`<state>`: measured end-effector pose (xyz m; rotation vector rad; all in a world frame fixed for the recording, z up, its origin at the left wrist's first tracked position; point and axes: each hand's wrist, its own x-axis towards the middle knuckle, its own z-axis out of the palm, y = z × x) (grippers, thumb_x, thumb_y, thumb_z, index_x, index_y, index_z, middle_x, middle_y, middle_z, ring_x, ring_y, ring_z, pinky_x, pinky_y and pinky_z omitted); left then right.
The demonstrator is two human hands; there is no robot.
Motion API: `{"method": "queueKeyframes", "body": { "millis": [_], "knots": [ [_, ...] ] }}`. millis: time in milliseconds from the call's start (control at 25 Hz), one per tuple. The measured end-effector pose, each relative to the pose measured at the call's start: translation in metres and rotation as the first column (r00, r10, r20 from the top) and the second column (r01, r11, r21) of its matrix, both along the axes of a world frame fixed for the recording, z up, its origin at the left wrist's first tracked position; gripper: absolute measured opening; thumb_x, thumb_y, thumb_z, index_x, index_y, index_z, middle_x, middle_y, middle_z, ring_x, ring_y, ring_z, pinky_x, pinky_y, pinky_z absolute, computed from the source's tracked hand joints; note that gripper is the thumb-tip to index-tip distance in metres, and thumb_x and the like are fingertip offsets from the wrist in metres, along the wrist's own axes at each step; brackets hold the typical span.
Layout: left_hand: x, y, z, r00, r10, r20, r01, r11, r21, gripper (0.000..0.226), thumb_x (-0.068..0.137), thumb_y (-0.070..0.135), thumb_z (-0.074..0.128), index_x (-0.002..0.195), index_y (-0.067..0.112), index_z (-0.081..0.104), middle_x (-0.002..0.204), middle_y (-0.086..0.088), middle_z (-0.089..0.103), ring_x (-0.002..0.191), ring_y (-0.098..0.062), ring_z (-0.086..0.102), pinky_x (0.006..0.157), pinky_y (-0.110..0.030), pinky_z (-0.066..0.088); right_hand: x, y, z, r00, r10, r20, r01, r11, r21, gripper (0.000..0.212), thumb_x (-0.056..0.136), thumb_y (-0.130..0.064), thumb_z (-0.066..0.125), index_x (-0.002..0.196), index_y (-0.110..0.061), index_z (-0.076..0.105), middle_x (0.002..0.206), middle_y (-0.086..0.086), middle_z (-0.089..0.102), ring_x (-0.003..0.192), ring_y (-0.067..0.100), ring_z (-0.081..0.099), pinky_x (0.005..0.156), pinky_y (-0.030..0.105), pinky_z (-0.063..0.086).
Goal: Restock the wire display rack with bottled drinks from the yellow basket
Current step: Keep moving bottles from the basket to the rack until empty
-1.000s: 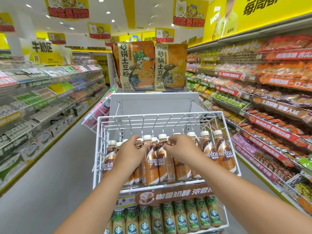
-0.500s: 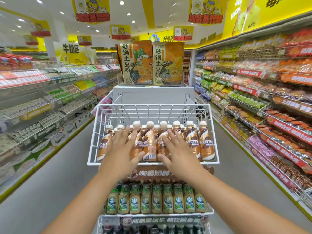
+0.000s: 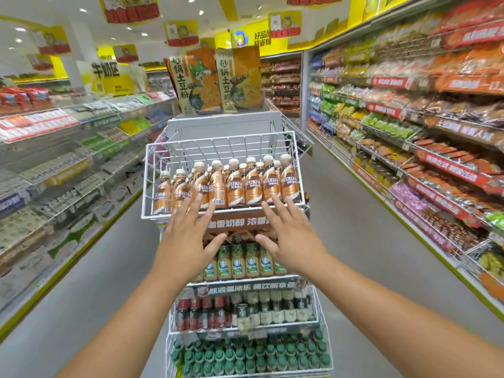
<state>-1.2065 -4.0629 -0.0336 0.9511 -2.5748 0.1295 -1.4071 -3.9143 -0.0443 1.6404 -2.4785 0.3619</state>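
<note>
A white wire display rack [image 3: 296, 165] stands in the aisle in front of me. Its top basket holds several brown Nescafe coffee bottles [image 3: 253, 184] standing upright. Below are tiers of green-labelled Starbucks bottles [image 3: 252, 261], dark and pale bottles [image 3: 245, 313], and green-capped bottles [image 3: 245, 356]. My left hand [image 3: 188, 238] and my right hand [image 3: 289, 236] are spread flat, fingers apart, just in front of the top basket's front rim, holding nothing. The left fingertips overlap the lower front bottles. No yellow basket is in view.
Two large noodle packs [image 3: 215, 80] stand on a white box [image 3: 223, 126] behind the rack. Stocked shelves run along the left [image 3: 68, 148] and right [image 3: 422, 137] of the grey aisle floor [image 3: 362, 241].
Both hands drew back out of the top basket from among the Nescafe bottles and now hover spread in front of it. The view pulled back, showing lower tiers.
</note>
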Motion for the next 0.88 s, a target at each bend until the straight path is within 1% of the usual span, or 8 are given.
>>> {"method": "queueKeyframes", "body": {
  "millis": [160, 240, 320, 480, 560, 640, 760, 880],
  "knots": [
    [0.033, 0.041, -0.009, 0.999, -0.048, -0.02, 0.049, 0.999, 0.021, 0.076, 0.097, 0.071, 0.028, 0.162, 0.036, 0.007, 0.169, 0.006, -0.014, 0.155, -0.016, -0.017, 0.127, -0.047, 0.005, 0.041, 0.051, -0.003, 0.999, -0.049, 0.014, 0.049, 0.999, 0.006, 0.079, 0.101, -0.068, 0.024, 0.163, -0.032, -0.008, 0.17, -0.003, -0.018, 0.156, 0.025, -0.02, 0.129, 0.049, 0.004],
    [0.049, 0.062, -0.012, 0.996, -0.085, -0.014, 0.086, 0.996, 0.039, 0.077, 0.097, 0.071, 0.028, 0.162, 0.036, 0.004, 0.17, 0.005, -0.013, 0.156, -0.018, -0.016, 0.126, -0.046, 0.002, 0.065, 0.079, -0.003, 0.996, -0.084, 0.017, 0.085, 0.996, -0.02, 0.078, 0.101, -0.067, 0.026, 0.163, -0.031, -0.007, 0.171, -0.002, -0.017, 0.157, 0.024, -0.018, 0.129, 0.049, 0.005],
    [0.062, 0.081, -0.013, 0.99, -0.138, 0.001, 0.138, 0.99, 0.04, 0.078, 0.097, 0.071, 0.026, 0.162, 0.036, 0.003, 0.17, 0.004, -0.012, 0.156, -0.019, -0.015, 0.127, -0.045, 0.001, 0.091, 0.11, -0.003, 0.992, -0.125, 0.029, 0.126, 0.991, -0.032, 0.078, 0.102, -0.065, 0.027, 0.163, -0.03, -0.006, 0.17, -0.002, -0.017, 0.157, 0.024, -0.018, 0.129, 0.047, 0.004],
    [0.073, 0.134, -0.013, 0.965, -0.263, 0.02, 0.261, 0.964, 0.054, 0.077, 0.097, 0.072, 0.027, 0.162, 0.035, 0.007, 0.17, 0.002, -0.008, 0.156, -0.02, -0.012, 0.127, -0.045, 0.001, 0.132, 0.186, -0.008, 0.971, -0.238, 0.002, 0.238, 0.971, 0.007, 0.077, 0.103, -0.065, 0.027, 0.163, -0.029, -0.005, 0.171, -0.001, -0.017, 0.157, 0.023, -0.017, 0.129, 0.046, 0.004],
    [0.068, 0.166, -0.011, 0.939, -0.344, 0.02, 0.343, 0.938, 0.046, 0.077, 0.097, 0.072, 0.028, 0.162, 0.035, 0.008, 0.171, 0.002, -0.007, 0.157, -0.02, -0.011, 0.127, -0.045, 0.001, 0.144, 0.227, -0.007, 0.951, -0.308, 0.014, 0.308, 0.951, 0.006, 0.078, 0.102, -0.066, 0.028, 0.164, -0.03, -0.002, 0.171, 0.0, -0.015, 0.158, 0.024, -0.014, 0.129, 0.045, 0.005],
    [0.059, 0.198, -0.01, 0.907, -0.421, -0.006, 0.421, 0.906, 0.039, 0.077, 0.097, 0.071, 0.029, 0.162, 0.034, 0.011, 0.171, 0.001, -0.005, 0.157, -0.02, -0.008, 0.126, -0.044, 0.001, 0.151, 0.267, -0.006, 0.926, -0.378, -0.009, 0.378, 0.926, -0.009, 0.081, 0.098, -0.071, 0.024, 0.164, -0.029, 0.001, 0.172, 0.001, -0.009, 0.158, 0.026, -0.009, 0.128, 0.046, 0.009],
    [0.041, 0.254, -0.013, 0.833, -0.55, -0.068, 0.552, 0.833, 0.023, 0.077, 0.097, 0.069, 0.036, 0.161, 0.03, 0.021, 0.171, -0.001, 0.005, 0.157, -0.023, -0.001, 0.127, -0.048, 0.01, 0.161, 0.332, -0.005, 0.873, -0.485, -0.053, 0.485, 0.874, -0.022, 0.085, 0.093, -0.072, 0.016, 0.164, -0.027, 0.006, 0.172, 0.004, 0.0, 0.159, 0.029, -0.001, 0.127, 0.047, 0.016],
    [0.02, 0.319, -0.016, 0.764, -0.643, -0.059, 0.645, 0.764, 0.017, 0.076, 0.097, 0.066, 0.041, 0.16, 0.027, 0.025, 0.171, -0.002, 0.009, 0.157, -0.025, 0.004, 0.125, -0.048, 0.015, 0.17, 0.4, -0.006, 0.824, -0.564, -0.057, 0.563, 0.826, -0.04, 0.084, 0.094, -0.07, 0.018, 0.164, -0.025, 0.009, 0.172, 0.006, 0.001, 0.159, 0.028, -0.001, 0.128, 0.045, 0.013]
  ]
}}
